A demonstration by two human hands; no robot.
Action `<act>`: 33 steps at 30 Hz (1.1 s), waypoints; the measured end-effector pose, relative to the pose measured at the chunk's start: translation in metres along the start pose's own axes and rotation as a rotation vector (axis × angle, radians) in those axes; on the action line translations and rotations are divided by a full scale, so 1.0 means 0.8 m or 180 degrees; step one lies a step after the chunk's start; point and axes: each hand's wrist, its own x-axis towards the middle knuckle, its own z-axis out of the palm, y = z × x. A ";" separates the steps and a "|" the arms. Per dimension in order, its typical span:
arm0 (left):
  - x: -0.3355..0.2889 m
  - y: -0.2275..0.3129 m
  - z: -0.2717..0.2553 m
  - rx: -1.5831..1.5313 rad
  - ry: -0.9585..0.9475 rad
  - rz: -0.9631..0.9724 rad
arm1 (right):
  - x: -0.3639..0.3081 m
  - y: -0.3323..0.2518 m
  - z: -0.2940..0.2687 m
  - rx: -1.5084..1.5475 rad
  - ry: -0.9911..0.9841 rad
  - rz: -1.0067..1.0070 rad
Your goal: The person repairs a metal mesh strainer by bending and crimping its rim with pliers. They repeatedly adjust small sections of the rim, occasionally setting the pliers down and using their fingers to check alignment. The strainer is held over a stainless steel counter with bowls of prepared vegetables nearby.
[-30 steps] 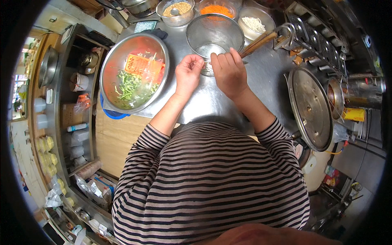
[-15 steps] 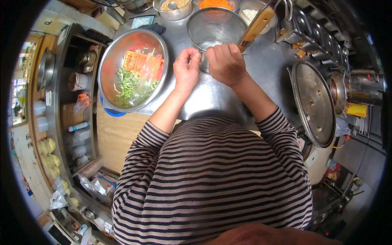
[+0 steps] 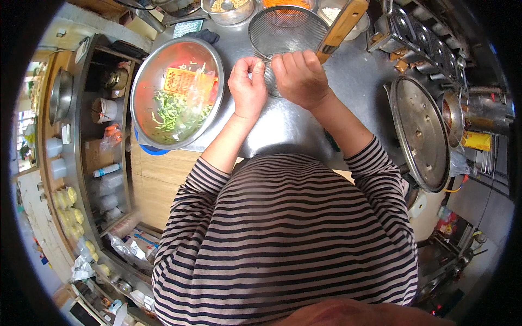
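My left hand [image 3: 247, 87] is closed in a pinch, thumb pressed to the fingers. Right beside it, my right hand [image 3: 300, 79] is curled into a fist, knuckles up. A thin strand or wire shows in the narrow gap between them; what each hand grips is hidden. Just beyond both hands is a round wire-mesh strainer [image 3: 285, 32], its near rim reaching the fingers. A wooden handle [image 3: 342, 30] slants up beside my right fingers; its lower end is hidden. To the left, a large steel bowl [image 3: 142, 73] holds cut green vegetable strips, an orange slotted piece [image 3: 182, 80] and clear plastic.
Bowls of shredded orange vegetable [image 3: 285, 4] and tan bits [image 3: 228, 13] stand along the back of the steel table [image 3: 288, 127]. A large round metal lid [image 3: 416, 127] leans at the right, near a metal rack [image 3: 418, 41]. Shelves [image 3: 103, 157] line the left.
Both hands stay close together by the strainer, with a slightly wider gap between them. The view has shifted a little, and the wooden handle appears higher.
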 end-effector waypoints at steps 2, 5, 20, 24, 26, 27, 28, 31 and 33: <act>0.006 0.001 -0.003 0.0040 -0.0045 -0.0013 | 0.001 0.002 0.001 0.0004 -0.0006 -0.0009; 0.011 0.004 -0.002 -0.0168 -0.0073 -0.0116 | 0.002 0.004 0.002 -0.0001 -0.0073 -0.0004; -0.006 0.020 0.007 -0.0242 -0.0321 -0.0123 | -0.025 0.007 0.014 0.1373 0.0086 0.0280; -0.015 0.010 0.005 0.0291 -0.0619 -0.0396 | -0.039 -0.002 0.020 0.0908 0.0194 0.0337; -0.019 0.006 0.009 -0.0051 -0.0608 -0.0177 | -0.043 -0.005 0.014 0.0355 0.0139 0.0424; -0.019 0.005 0.007 -0.0084 -0.0677 -0.0170 | -0.044 -0.005 0.012 0.0350 0.0195 0.0460; -0.019 0.007 0.005 0.0060 -0.0695 -0.0152 | -0.046 -0.007 0.005 0.0321 0.0057 0.0392; -0.016 0.011 0.002 0.0305 -0.0857 0.0143 | -0.049 -0.005 -0.002 0.0232 0.0083 0.0498; -0.017 0.016 0.004 0.0465 -0.1144 0.0294 | -0.049 -0.004 -0.004 -0.0035 0.0186 0.0557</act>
